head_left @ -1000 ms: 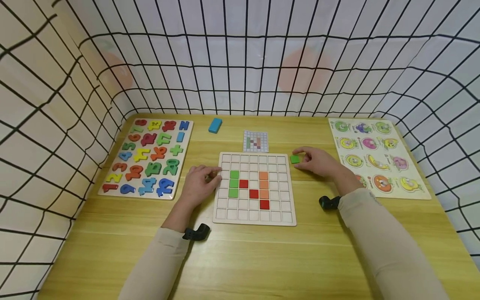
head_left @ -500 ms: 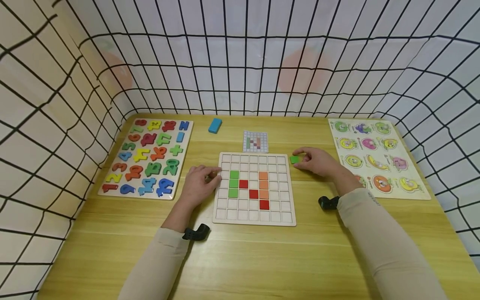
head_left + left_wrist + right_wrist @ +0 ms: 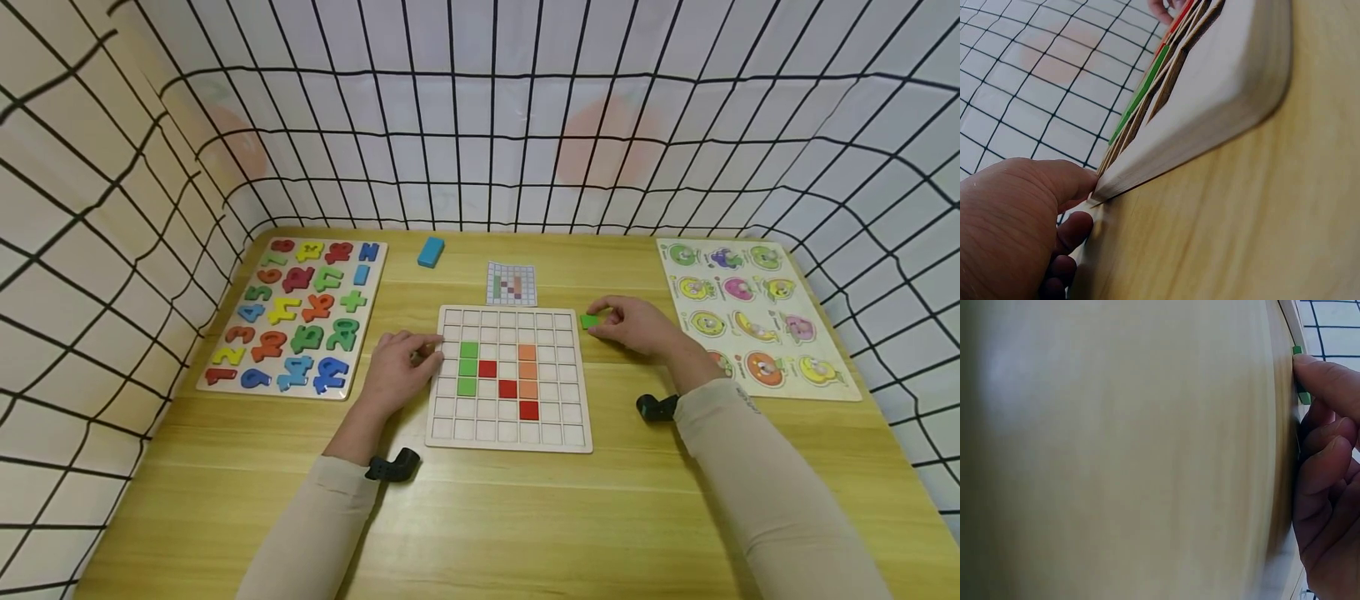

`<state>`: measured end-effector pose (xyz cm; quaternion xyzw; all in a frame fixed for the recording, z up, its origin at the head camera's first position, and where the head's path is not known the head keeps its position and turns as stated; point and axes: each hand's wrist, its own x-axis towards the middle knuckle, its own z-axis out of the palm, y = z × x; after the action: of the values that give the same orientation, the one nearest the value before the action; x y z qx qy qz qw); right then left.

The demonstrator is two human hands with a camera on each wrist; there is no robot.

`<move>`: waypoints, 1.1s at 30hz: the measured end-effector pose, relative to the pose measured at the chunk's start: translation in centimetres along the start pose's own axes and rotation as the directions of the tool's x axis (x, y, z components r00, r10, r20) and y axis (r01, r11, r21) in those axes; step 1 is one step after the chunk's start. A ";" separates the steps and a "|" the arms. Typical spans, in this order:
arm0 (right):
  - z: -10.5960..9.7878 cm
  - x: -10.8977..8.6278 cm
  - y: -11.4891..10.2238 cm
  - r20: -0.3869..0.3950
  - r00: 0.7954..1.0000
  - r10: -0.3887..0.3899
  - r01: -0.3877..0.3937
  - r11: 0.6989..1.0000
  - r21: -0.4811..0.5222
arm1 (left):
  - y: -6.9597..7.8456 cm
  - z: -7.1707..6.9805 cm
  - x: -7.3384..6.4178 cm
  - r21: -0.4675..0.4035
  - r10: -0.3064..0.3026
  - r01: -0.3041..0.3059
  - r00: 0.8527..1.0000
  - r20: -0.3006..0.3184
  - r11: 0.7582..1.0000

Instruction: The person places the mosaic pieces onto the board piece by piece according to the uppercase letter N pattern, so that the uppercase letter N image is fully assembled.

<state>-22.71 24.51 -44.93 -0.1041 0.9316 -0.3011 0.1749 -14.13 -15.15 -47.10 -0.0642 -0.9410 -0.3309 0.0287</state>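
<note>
In the head view, a square wooden grid board [image 3: 507, 437] lies mid-table. Several green tiles [image 3: 468, 367], red tiles [image 3: 507, 389] and orange tiles [image 3: 527, 370] sit in its cells. My left hand [image 3: 396, 373] touches the board's left edge with thumb and index fingertip. The left wrist view has the thumb against the board's side [image 3: 1179, 156], the other fingers bent below. Right of the board, my right hand [image 3: 633, 323] pinches a loose green tile [image 3: 589, 322] between thumb and index finger. The right wrist view shows that tile [image 3: 1304, 397] partly hidden behind a fingertip.
A printed grid card [image 3: 512, 284] lies just behind the board, with a blue block [image 3: 431, 252] farther left. A number puzzle board [image 3: 288, 321] is at the left and a fruit puzzle board [image 3: 750, 312] at the right. Black wire mesh [image 3: 491, 133] borders the table.
Hardly anything differs. My right hand and the green tile in it have shifted very slightly toward me, beside the board; the left hand stays at the board's edge.
</note>
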 end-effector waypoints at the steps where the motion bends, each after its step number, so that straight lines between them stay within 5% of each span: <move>1: 0.0 0.0 0.0 0.000 1.000 -0.001 0.001 1.000 -0.001 | 0.0 0.0 0.0 0.000 0.000 0.000 1.000 0.000 1.000; 33: 0.0 -0.5 -0.3 0.002 1.000 -0.024 0.024 1.000 0.005 | -0.2 0.2 0.0 -0.002 -0.003 0.003 1.000 -0.004 1.000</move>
<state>-22.26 24.42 -44.64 -0.1153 0.9294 -0.3053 0.1725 -14.16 -15.18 -47.40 -0.0620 -0.9408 -0.3320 0.0301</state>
